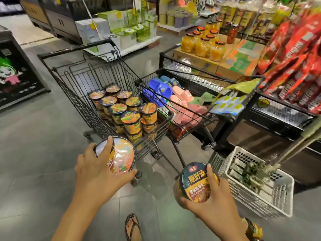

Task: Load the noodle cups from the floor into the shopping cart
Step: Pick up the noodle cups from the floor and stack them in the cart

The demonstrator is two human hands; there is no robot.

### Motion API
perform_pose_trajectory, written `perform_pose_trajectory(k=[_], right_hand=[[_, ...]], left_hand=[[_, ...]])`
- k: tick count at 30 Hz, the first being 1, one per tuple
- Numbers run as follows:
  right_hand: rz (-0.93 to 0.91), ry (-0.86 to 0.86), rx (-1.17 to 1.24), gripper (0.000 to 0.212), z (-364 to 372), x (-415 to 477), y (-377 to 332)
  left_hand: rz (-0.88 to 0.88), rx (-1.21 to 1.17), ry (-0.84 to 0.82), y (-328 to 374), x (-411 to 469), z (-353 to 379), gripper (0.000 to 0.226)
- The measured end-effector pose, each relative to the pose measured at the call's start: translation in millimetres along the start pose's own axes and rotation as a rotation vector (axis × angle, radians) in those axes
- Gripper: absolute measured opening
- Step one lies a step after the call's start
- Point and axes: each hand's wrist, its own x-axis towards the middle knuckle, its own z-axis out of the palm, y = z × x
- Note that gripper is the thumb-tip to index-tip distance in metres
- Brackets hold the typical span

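1. While each of the hands holds one noodle cup in the air above the floor (34,153), neither cup touches the shopping cart (81,84); both sit on the near side of its basket.
2. The left cup (119,159) is tilted so its orange lid faces the camera. The left hand (97,173) grips it from the side, with the index finger laid across the upper left of the lid and the thumb curled under the lower rim.
3. The right cup (196,181) shows a dark blue and yellow lid with printed characters. The right hand (215,204) clasps it, with one finger lying along the lid's right edge and the thumb hooked at the bottom rim.
4. The two held cups are well apart: the left one is just beside the cart's near corner, and the right one is near a white plastic basket (260,202) on the floor.
5. Inside the cart's near end, stacked cups (121,108) stand upright in tight rows, at least two layers deep, with their orange lids up.
6. A second cart (224,117) stands just beside the first on its right, carrying blue slippers (159,86) and pink slippers (180,100).
7. A foot in a patterned sandal (132,226) rests on the grey tiles between the forearms.
8. Farther back, jars of yellow fruit (201,46) stand on cardboard boxes, and red packets (295,58) hang at the right.
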Motion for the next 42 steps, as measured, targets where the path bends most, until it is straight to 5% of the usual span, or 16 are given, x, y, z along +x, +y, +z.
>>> perform_pose_trajectory(k=[19, 23, 34, 42], right_hand=[[-0.151, -0.177, 0.099, 0.124, 63.1, 229.1, -183.5], [-0.242, -0.177, -0.027, 0.135, 70.8, 320.9, -223.4], [-0.417, -0.341, -0.138, 0.124, 126.7, 602.5, -389.9], [-0.577, -0.442, -0.382, 0.122, 209.5, 713.4, -472.9]], left_hand=[[-0.313, -0.178, -0.028, -90.1, 216.6, -3.8, 0.129], [-0.363, -0.212, 0.027, -90.7, 276.1, 3.9, 0.126], [-0.566, -0.146, -0.009, -102.3, 513.9, 61.7, 0.129], [-0.607, 0.008, -0.052, -146.7, 644.5, 122.9, 0.121]])
